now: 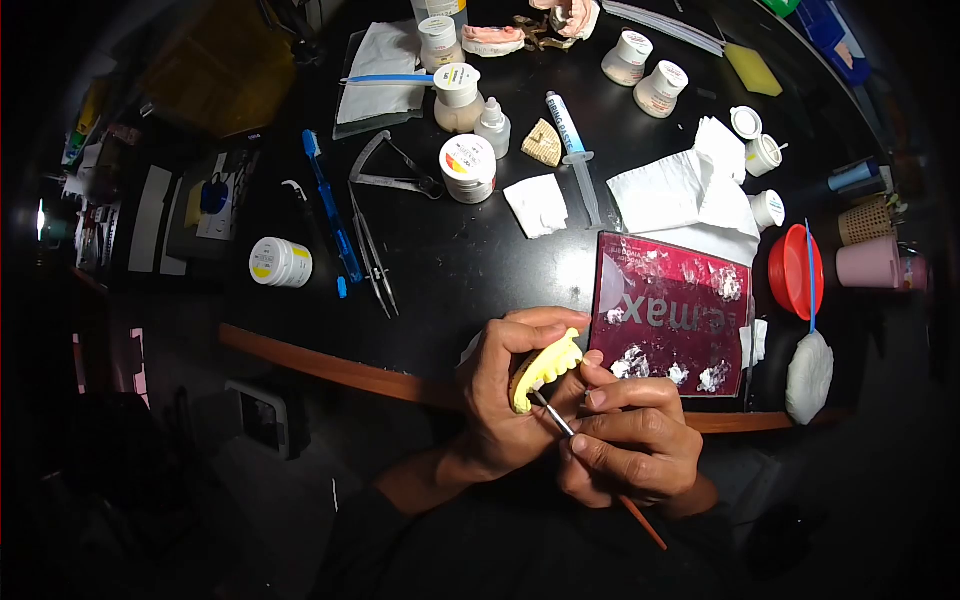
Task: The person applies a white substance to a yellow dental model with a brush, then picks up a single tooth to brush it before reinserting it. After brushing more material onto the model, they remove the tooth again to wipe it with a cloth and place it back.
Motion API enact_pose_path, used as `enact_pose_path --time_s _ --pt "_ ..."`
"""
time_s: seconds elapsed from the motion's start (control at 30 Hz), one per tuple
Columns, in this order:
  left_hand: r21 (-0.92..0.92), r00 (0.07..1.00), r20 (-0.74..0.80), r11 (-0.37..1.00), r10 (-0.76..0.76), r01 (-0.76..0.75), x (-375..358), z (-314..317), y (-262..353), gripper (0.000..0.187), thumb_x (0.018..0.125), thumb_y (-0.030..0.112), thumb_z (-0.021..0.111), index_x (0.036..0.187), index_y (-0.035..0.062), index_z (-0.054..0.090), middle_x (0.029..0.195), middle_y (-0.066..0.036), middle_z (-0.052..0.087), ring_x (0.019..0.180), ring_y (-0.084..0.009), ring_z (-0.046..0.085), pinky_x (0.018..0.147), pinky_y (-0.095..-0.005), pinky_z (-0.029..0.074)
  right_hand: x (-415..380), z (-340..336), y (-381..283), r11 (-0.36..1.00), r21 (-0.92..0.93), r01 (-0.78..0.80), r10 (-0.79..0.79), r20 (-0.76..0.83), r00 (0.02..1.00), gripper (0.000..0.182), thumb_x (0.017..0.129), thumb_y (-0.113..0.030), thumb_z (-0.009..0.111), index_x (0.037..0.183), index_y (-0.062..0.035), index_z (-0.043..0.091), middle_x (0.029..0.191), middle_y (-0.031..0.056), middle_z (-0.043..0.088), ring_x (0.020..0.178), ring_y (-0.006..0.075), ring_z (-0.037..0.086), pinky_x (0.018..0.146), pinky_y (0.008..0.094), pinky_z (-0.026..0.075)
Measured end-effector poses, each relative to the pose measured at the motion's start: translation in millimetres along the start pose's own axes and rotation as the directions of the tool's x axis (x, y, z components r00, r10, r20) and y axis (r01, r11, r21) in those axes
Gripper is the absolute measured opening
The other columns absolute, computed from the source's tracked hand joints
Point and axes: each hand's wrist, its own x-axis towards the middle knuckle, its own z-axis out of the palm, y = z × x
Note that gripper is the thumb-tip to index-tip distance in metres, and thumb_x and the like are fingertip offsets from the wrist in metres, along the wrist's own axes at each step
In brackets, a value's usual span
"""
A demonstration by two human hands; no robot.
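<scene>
1. Left hand clamped on the model, near the table's edge;
2. right hand pinching the brush, its tip at the yellow model;
3. the palette, smeared white, lies just beyond.

The single view looks forward and steeply down from the person's head, fairly close above the near edge of the desk, its wide sweep bowing the right edge and reaching the dark clothing below.
</scene>
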Motion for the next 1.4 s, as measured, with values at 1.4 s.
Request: enact_pose_path --time_s 1.4 --pt "0.004 0.997 -0.075 1.000 0.002 -0.001 0.4 4.0 -2.8 0.045 0.086 -0.003 0.084 0.117 0.0012 0.051 0.119 -0.024 0.071 0.104 -0.0243 0.073 0.084 -0.0319 0.060 -0.1 -1.1 1.8 1.000 -0.010 0.007 -0.007 -0.006 1.000 0.025 0.076 0.001 0.090 0.097 -0.0005 0.078 0.088 0.0114 0.073 0.105 0.0291 0.065 0.101 0.0520 0.063"
